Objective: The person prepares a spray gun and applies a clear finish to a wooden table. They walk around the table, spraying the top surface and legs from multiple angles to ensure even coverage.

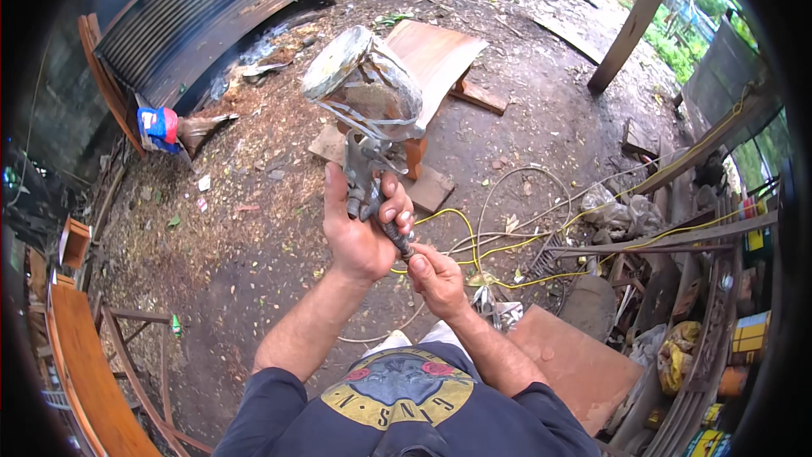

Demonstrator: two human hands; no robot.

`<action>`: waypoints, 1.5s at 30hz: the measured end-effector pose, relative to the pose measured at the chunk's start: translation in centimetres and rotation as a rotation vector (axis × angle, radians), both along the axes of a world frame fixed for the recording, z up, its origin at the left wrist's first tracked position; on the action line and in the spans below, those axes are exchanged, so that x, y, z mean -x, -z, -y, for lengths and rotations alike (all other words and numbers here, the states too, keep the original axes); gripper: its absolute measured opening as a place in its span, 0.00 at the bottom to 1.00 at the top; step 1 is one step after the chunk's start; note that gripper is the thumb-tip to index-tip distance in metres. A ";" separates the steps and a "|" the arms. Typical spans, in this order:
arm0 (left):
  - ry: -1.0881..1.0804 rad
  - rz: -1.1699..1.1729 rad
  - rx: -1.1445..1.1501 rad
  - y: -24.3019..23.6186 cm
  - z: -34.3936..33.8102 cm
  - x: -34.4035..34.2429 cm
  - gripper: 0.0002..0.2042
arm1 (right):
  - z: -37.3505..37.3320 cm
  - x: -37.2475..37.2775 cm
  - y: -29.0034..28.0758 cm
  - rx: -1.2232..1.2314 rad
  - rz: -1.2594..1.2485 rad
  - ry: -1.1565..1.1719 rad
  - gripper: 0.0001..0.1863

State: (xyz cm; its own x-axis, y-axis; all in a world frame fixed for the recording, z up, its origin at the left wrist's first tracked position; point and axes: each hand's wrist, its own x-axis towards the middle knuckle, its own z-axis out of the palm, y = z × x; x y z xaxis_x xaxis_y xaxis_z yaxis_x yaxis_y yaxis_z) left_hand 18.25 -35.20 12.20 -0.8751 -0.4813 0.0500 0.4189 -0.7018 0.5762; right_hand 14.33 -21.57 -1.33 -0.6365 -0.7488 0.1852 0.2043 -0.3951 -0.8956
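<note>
A metal spray gun point(365, 171) with a paint-crusted cup point(362, 83) on top is held up in front of me. My left hand point(359, 224) is wrapped around its handle, thumb up along the left side. My right hand point(436, 278) pinches the fitting point(403, 247) at the bottom of the handle with its fingertips. A yellow hose point(474, 247) trails on the dirt just behind the hands. Whether the hose is joined to the fitting is hidden by my fingers.
A small varnished wooden table point(436, 55) stands on boards straight ahead. Corrugated metal sheet point(199, 21) leans at the upper left. A wooden bench point(85, 372) is at the lower left. Metal frames, cans and scrap point(719, 305) crowd the right. A flat board point(575, 364) lies by my right elbow.
</note>
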 end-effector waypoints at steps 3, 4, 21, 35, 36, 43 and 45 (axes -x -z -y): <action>-0.004 0.015 0.043 0.4 0.0 0.1 0.34 | -0.3 0.0 0.0 -0.017 0.029 -0.013 0.21; -0.005 0.015 0.044 0.5 0.0 0.1 0.34 | -0.5 -0.1 -0.1 -0.016 0.030 -0.013 0.21; 0.021 -0.022 0.132 1.9 0.7 -1.0 0.34 | -0.1 1.0 -2.8 -0.073 0.328 -0.269 0.20; -0.032 0.000 0.206 1.9 0.6 -2.7 0.35 | -0.1 0.3 -1.7 0.082 0.477 -0.460 0.19; -0.034 0.001 0.207 2.0 0.7 -2.8 0.35 | -0.1 0.2 -1.6 0.083 0.478 -0.462 0.19; -0.025 0.022 0.211 2.3 0.3 -2.9 0.35 | -0.5 -1.1 -1.7 0.077 0.386 -0.267 0.22; -0.027 0.032 0.222 2.2 0.3 -2.8 0.35 | -0.5 -1.3 -1.7 0.086 0.371 -0.235 0.22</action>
State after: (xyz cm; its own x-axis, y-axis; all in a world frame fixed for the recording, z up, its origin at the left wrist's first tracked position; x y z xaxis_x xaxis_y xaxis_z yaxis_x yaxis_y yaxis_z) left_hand 21.09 -35.46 10.02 -0.8647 -0.4853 0.1297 0.4150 -0.5448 0.7287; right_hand 15.67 -21.02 0.37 -0.4856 -0.8730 0.0445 0.5986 -0.3692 -0.7109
